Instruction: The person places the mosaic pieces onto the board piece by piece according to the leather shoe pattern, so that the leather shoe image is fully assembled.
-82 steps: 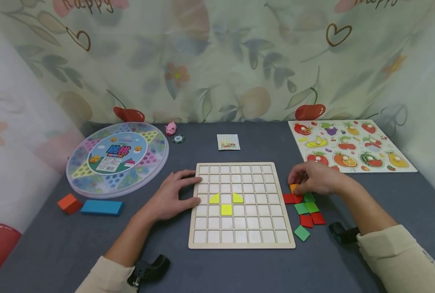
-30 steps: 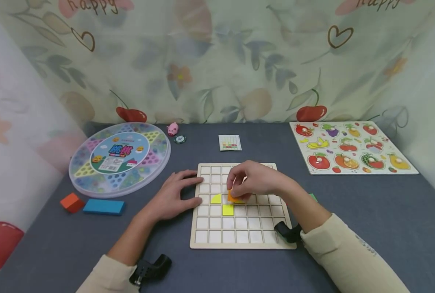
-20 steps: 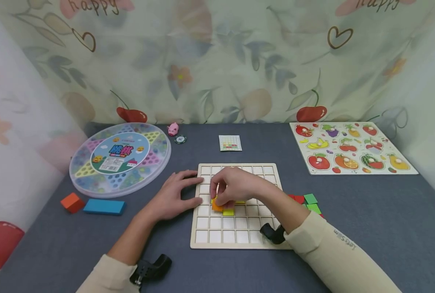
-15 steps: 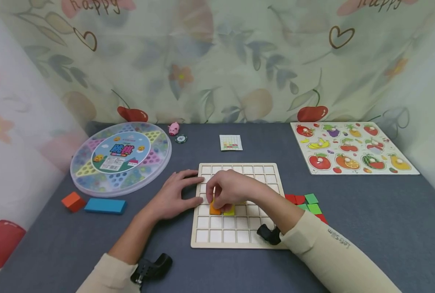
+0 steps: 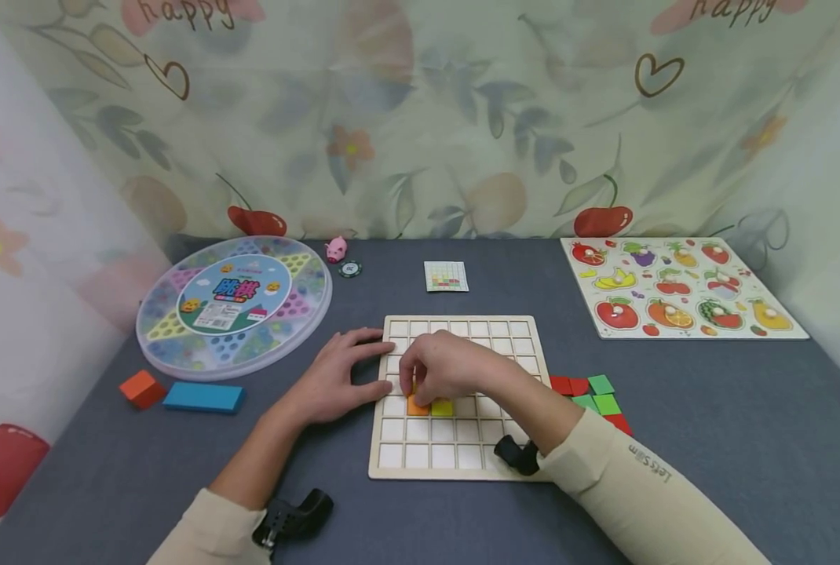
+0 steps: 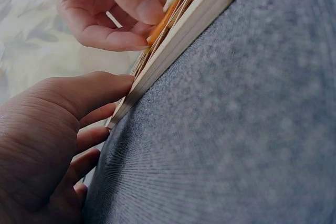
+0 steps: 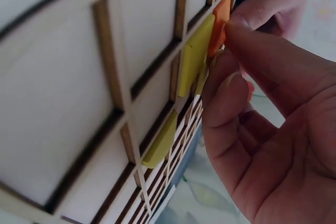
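Note:
A pale wooden grid board (image 5: 448, 475) lies before me on the table. My left hand (image 5: 337, 380) rests at its left edge, thumb and fingers extended and touching the rim. My right hand (image 5: 451, 365) reaches over the board, its thumb and index finger pinching an orange square tile (image 5: 417, 406). That tile sits at a cell left of a yellow square tile (image 5: 442, 408). In the right wrist view, the orange tile (image 7: 220, 24) stands beside the yellow square (image 7: 197, 56), and a yellow quarter-round tile (image 7: 161, 142) shows lower. The right hand hides other yellow pieces in the head view.
Red tiles (image 5: 568, 384) and green tiles (image 5: 607, 404) lie right of the board, partly behind the right forearm. A pattern card (image 5: 446, 276) lies beyond it. Around are a round game box (image 5: 307, 314), blue block (image 5: 204, 397), orange block (image 5: 141, 389), pink pig (image 5: 336, 249) and fruit puzzle (image 5: 738, 329).
My right hand has carried the orange tile from the pile on the right across to the board and lowered it left of the yellow square. The left hand has stayed at the board's edge.

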### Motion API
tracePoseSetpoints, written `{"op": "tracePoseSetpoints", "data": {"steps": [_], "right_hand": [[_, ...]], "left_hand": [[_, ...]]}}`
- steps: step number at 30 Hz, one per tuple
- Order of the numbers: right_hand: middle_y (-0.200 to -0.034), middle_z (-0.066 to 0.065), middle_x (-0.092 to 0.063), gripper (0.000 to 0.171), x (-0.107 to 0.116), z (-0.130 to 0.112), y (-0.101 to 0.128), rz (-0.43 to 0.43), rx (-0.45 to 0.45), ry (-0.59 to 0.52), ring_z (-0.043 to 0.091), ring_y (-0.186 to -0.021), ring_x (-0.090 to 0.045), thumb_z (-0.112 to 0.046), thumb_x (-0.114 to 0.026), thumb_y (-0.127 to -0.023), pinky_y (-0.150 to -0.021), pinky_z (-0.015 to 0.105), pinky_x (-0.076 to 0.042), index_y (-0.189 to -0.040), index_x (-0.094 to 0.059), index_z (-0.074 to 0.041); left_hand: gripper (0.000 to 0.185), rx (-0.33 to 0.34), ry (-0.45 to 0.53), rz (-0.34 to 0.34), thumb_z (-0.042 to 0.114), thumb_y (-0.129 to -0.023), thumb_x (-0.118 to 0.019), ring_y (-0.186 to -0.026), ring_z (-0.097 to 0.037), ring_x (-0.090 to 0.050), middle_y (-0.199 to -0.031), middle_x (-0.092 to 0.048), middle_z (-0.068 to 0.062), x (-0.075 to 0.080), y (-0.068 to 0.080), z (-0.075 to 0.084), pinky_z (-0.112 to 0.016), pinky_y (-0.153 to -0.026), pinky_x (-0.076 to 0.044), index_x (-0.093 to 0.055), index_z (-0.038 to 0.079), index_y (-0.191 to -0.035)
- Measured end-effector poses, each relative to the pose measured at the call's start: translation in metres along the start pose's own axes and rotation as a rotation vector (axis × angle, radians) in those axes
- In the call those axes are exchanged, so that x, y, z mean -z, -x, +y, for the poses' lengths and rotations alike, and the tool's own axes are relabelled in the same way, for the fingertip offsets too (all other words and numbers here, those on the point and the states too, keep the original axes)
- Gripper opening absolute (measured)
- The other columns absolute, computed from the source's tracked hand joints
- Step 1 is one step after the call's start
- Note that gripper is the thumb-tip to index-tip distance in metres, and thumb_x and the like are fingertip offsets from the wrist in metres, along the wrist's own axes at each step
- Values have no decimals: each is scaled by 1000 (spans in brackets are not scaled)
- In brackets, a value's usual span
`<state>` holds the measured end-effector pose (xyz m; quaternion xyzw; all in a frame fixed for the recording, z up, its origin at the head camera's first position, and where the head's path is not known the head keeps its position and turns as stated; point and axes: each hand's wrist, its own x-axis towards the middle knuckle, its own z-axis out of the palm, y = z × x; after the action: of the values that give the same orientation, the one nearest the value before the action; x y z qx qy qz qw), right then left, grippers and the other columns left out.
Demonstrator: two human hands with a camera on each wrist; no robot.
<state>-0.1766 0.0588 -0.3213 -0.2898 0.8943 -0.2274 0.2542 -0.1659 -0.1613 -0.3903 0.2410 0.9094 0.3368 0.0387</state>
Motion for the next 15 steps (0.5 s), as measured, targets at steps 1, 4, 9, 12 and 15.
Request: {"op": "tracePoseSetpoints", "data": {"steps": [1, 4, 9, 12, 15], "right_hand": [[-75, -1, -66, 17, -1, 0, 0, 4, 0, 5, 14, -69, -56, -1, -79, -84, -62, 26, -44, -81, -76, -18], [-76, -1, -66, 18, -2, 1, 0, 6, 7, 8, 15, -69, -56, -1, -79, -84, -62, 26, -45, -82, -76, -18], [-76, -3, -67, 15, 2, 6, 4, 5, 66, 1, 12, -68, -57, -3, -80, -85, -64, 26, -47, -86, -77, -18], [-77, -4, -67, 12, 7, 11, 8, 5, 118, -21, 10, -68, -58, -5, -80, -85, -65, 25, -49, -89, -78, -16], [-81, -4, -69, 11, 14, 18, 14, -1, 152, -49, 9, -72, -61, -7, -79, -87, -68, 25, -52, -93, -79, -15]], "left_hand": [[54, 0, 1, 0, 31, -94, -74, -148, -41, -38, -156, -47, -15, 0, 0, 0, -66, -126, -12, -63, 14, -144], [54, 4, 1, -4, 31, -94, -74, -148, -41, -37, -156, -47, -15, 0, 0, 0, -66, -126, -11, -63, 14, -144], [56, 9, 1, -7, 31, -92, -75, -149, -40, -36, -157, -46, -15, 0, 0, 1, -65, -127, -10, -62, 15, -144], [56, 13, 3, -5, 31, -92, -75, -149, -39, -36, -157, -46, -14, 0, 0, 2, -65, -127, -10, -62, 15, -144], [57, 16, -1, -6, 31, -92, -75, -150, -40, -36, -157, -46, -15, 0, 0, 2, -65, -127, -10, -62, 15, -145]]}}
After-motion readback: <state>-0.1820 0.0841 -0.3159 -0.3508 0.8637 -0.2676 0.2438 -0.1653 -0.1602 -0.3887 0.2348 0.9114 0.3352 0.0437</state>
